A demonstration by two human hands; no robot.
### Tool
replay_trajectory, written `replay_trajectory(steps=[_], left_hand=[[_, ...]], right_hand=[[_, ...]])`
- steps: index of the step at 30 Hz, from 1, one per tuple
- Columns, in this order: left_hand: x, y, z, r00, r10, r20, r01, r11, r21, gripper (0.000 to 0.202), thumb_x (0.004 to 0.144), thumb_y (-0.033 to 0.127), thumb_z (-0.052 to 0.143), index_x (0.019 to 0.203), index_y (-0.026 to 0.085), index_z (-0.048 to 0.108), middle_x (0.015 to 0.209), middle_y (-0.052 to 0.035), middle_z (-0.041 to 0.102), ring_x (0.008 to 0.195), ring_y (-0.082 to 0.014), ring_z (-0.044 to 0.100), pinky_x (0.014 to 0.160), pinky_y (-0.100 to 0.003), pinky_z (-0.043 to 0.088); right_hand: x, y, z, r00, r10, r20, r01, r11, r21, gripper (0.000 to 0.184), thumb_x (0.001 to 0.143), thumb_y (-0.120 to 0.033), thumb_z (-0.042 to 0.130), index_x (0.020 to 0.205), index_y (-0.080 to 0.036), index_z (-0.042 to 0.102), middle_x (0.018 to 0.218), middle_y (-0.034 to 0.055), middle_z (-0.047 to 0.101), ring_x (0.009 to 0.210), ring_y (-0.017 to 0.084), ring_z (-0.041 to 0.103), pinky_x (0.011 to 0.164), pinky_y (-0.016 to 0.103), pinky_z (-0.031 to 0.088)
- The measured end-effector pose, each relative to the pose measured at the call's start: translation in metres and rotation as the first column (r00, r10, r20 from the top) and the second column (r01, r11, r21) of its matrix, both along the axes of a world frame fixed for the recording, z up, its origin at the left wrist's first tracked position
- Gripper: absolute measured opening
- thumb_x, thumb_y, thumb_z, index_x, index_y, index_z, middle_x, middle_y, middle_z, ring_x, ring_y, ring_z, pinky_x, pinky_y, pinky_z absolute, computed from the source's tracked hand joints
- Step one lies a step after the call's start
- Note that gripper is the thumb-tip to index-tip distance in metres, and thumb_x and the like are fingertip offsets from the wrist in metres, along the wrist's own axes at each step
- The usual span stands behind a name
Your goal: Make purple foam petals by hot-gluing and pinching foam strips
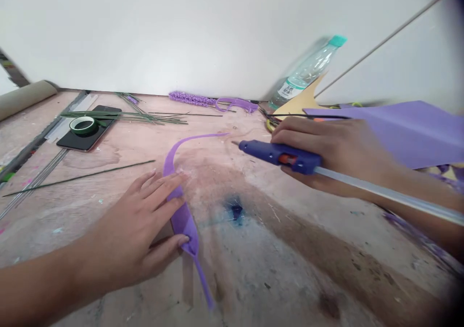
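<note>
My left hand [145,220] is over a long, curling strip of purple paper [183,218]. Its fingers lie across the strip and its thumb presses near a folded end, so the strip is held between them and the table. One narrow tail points toward me, while the other thin end curves away to the right. My right hand [326,143] grips a blue hot glue gun [268,153], a clear glue stick [380,191] trailing from its back. The nozzle points left, close to the strip's far tip but apart from it.
Green wires [145,117] lie by a phone [90,129] bearing a green tape roll [83,125]. A purple flower stem [192,98] rests along the white wall. A bottle [308,73] leans there. Purple sheets [406,134] are at right, and a roll [27,97] is at left.
</note>
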State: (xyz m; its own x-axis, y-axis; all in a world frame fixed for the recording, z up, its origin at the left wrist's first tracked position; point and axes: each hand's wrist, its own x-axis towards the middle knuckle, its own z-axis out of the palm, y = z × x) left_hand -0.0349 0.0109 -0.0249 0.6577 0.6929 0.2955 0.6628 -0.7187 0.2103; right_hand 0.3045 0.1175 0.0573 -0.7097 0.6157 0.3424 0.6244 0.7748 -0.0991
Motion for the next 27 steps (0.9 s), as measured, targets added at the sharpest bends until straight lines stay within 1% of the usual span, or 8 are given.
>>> replay_trajectory(steps=[2, 3, 7, 10, 13, 17, 22, 27], left_hand=[[0.001, 0.0, 0.002, 0.999, -0.041, -0.009, 0.041, 0.999, -0.033, 0.047, 0.1, 0.037, 0.055, 0.141, 0.014, 0.05, 0.156, -0.0214, 0.053, 0.148, -0.036, 0.046, 0.118, -0.066, 0.033], [0.002, 0.0, 0.003, 0.998, -0.058, -0.011, 0.057, 0.997, -0.048, 0.051, 0.099, 0.038, 0.055, 0.143, 0.013, 0.048, 0.157, -0.0224, 0.052, 0.148, -0.0368, 0.047, 0.118, -0.068, 0.032], [0.005, 0.0, 0.007, 0.998, -0.065, -0.005, 0.064, 0.994, -0.094, 0.055, 0.093, 0.044, 0.057, 0.138, 0.013, 0.052, 0.158, -0.0243, 0.05, 0.148, -0.0393, 0.046, 0.121, -0.071, 0.027], [0.006, 0.001, 0.008, 0.999, -0.05, 0.019, 0.052, 0.99, -0.128, 0.049, 0.089, 0.041, 0.06, 0.131, 0.014, 0.057, 0.154, -0.0237, 0.054, 0.146, -0.04, 0.048, 0.121, -0.071, 0.026], [0.004, 0.001, 0.009, 0.996, -0.065, 0.062, 0.074, 0.986, -0.146, 0.041, 0.085, 0.035, 0.062, 0.122, 0.016, 0.062, 0.15, -0.0219, 0.058, 0.142, -0.0409, 0.051, 0.119, -0.07, 0.029], [0.001, 0.002, 0.011, 0.988, -0.089, 0.124, 0.108, 0.982, -0.156, 0.035, 0.085, 0.031, 0.064, 0.117, 0.018, 0.064, 0.15, -0.0181, 0.059, 0.139, -0.0366, 0.056, 0.124, -0.065, 0.022], [0.0, 0.005, 0.015, 0.943, -0.248, 0.223, 0.273, 0.958, -0.089, 0.031, 0.092, 0.027, 0.061, 0.121, 0.018, 0.065, 0.143, -0.0128, 0.068, 0.142, -0.0305, 0.055, 0.129, -0.055, 0.015], [0.0, 0.009, 0.016, 0.913, -0.379, 0.149, 0.397, 0.911, -0.115, 0.019, 0.103, 0.023, 0.057, 0.115, 0.019, 0.07, 0.127, -0.0072, 0.077, 0.131, -0.0226, 0.063, 0.123, -0.04, 0.026]], right_hand=[[-0.006, -0.011, -0.011, 0.971, 0.182, -0.156, -0.206, 0.966, -0.155, 0.013, 0.094, -0.033, 0.06, 0.105, -0.027, 0.06, 0.094, 0.0081, 0.065, 0.08, 0.022, 0.06, 0.069, 0.039, 0.041], [-0.01, -0.017, -0.019, 0.948, 0.231, -0.22, -0.277, 0.939, -0.203, 0.013, 0.097, -0.034, 0.057, 0.108, -0.027, 0.058, 0.095, 0.0082, 0.064, 0.082, 0.022, 0.061, 0.072, 0.038, 0.045], [-0.028, -0.042, -0.045, 0.89, 0.234, -0.391, -0.358, 0.89, -0.282, 0.016, 0.1, -0.041, 0.053, 0.106, -0.027, 0.059, 0.097, 0.0078, 0.063, 0.082, 0.021, 0.062, 0.07, 0.036, 0.05], [-0.037, -0.054, -0.056, 0.838, 0.162, -0.522, -0.399, 0.833, -0.382, 0.026, 0.101, -0.051, 0.055, 0.101, -0.025, 0.06, 0.09, 0.0063, 0.062, 0.076, 0.02, 0.061, 0.066, 0.034, 0.049], [-0.042, -0.058, -0.062, 0.839, 0.153, -0.522, -0.428, 0.779, -0.459, 0.035, 0.101, -0.058, 0.054, 0.096, -0.024, 0.059, 0.086, 0.0044, 0.061, 0.074, 0.018, 0.059, 0.066, 0.031, 0.048], [-0.043, -0.055, -0.07, 0.819, 0.297, -0.491, -0.53, 0.72, -0.448, 0.037, 0.105, -0.054, 0.048, 0.09, -0.021, 0.056, 0.079, 0.0023, 0.057, 0.068, 0.014, 0.052, 0.061, 0.028, 0.043], [-0.037, -0.053, -0.076, 0.828, 0.329, -0.454, -0.53, 0.724, -0.442, 0.037, 0.104, -0.056, 0.049, 0.091, -0.021, 0.054, 0.078, 0.002, 0.055, 0.069, 0.015, 0.052, 0.064, 0.029, 0.041], [-0.034, -0.053, -0.072, 0.844, 0.325, -0.426, -0.513, 0.718, -0.47, 0.041, 0.105, -0.058, 0.046, 0.09, -0.021, 0.055, 0.08, 0.0029, 0.056, 0.068, 0.016, 0.051, 0.064, 0.03, 0.041]])
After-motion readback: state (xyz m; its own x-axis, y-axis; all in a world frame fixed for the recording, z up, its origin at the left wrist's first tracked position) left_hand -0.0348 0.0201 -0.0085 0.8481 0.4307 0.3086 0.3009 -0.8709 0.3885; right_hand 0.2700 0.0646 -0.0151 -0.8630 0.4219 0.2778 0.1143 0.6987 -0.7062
